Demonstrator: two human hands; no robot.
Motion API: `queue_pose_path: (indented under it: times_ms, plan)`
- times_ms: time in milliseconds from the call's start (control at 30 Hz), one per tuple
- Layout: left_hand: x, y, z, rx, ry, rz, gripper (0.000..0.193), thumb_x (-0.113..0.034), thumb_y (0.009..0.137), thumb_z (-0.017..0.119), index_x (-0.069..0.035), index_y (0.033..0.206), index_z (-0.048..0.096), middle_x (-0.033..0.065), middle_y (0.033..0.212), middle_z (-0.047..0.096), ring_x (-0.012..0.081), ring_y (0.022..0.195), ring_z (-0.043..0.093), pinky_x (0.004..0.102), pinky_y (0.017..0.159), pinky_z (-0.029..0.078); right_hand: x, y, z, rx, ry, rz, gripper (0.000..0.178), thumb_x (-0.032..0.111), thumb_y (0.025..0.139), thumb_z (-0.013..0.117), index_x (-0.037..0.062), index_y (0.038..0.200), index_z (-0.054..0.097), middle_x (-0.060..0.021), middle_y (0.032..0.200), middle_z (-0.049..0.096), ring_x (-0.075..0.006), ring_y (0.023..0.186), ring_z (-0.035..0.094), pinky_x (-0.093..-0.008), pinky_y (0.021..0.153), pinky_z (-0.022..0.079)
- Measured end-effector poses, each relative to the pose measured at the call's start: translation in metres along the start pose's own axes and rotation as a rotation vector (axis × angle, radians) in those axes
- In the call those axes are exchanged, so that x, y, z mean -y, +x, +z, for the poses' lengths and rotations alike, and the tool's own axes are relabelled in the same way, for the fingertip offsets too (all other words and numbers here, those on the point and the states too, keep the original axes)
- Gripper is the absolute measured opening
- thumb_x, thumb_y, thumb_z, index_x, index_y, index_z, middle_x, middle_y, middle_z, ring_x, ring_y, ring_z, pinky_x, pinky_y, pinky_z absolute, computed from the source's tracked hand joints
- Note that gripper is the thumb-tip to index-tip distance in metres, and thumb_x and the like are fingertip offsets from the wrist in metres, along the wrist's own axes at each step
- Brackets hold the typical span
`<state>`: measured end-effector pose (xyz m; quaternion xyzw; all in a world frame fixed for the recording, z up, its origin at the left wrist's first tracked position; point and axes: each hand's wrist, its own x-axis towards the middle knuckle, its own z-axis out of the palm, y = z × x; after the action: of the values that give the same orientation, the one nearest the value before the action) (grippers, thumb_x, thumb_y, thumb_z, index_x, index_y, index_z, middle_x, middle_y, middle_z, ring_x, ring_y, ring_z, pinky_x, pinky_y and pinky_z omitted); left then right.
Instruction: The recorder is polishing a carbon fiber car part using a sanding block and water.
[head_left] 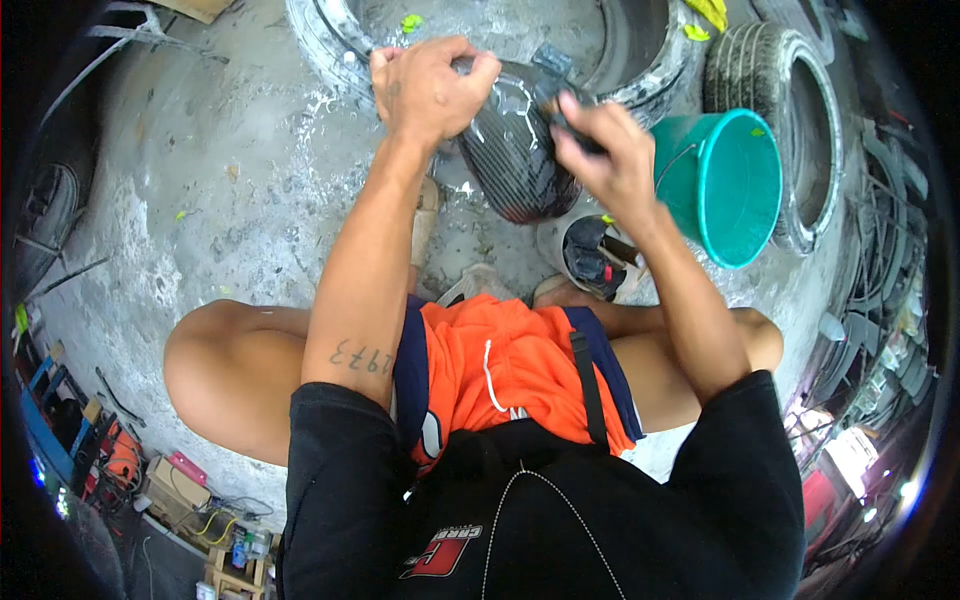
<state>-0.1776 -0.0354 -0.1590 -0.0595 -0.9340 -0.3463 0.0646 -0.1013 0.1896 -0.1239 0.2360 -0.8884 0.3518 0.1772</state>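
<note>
Grey, white-smeared concrete floor (250,190)

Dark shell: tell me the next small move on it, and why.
Probably slide the right hand a little across the shell, toward its middle: that hand grips a dark object at the shell's right side, the left hand holds the upper left edge, and the glossy surface between looks wet.

Left head fisheye: upright, looking steeply down from my head. My black shirt (560,520) sits nearest the lens and fills bottom centre; left hand (430,95) and right hand (612,155) are farther off, top centre. Wide field catches floor (250,180) both sides, bending toward a dark rim.
</note>
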Motion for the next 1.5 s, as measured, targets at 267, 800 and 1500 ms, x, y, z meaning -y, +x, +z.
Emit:
queue_pose_path:
  times_ms: [267,800,1500]
  plan:
    - [0.008,-0.007,-0.013,0.042,0.066,-0.038,0.038,-0.054,0.086,0.062,-0.021,0.089,0.079,0.0056,0.087,0.076,0.0271,0.091,0.065,0.0378,0.099,0.037,-0.017,0.026,0.004,0.153,0.068,0.029,0.039,0.009,0.078,0.082,0.0056,0.117,0.076,-0.0095,0.083,0.071,-0.0213,0.074,0.065,-0.0308,0.072,0.052]
    - [-0.006,0.002,-0.005,-0.030,0.014,0.053,0.033,-0.045,0.087,0.065,-0.015,0.093,0.078,0.0116,0.082,0.074,0.0321,0.080,0.066,0.0403,0.089,0.046,-0.040,0.070,-0.005,0.229,0.257,-0.039,0.034,0.008,0.073,0.075,0.0032,0.107,0.074,-0.0142,0.084,0.069,-0.0285,0.077,0.067,-0.0371,0.071,0.053]
    - [-0.002,0.001,-0.014,0.036,-0.117,0.053,0.028,-0.032,0.090,0.058,-0.010,0.084,0.074,0.0079,0.085,0.073,0.0232,0.085,0.064,0.0380,0.096,0.033,-0.049,0.065,-0.025,0.350,0.415,0.222,0.032,0.009,0.073,0.076,0.0001,0.104,0.074,-0.0156,0.090,0.075,-0.0203,0.079,0.072,-0.0339,0.074,0.057]
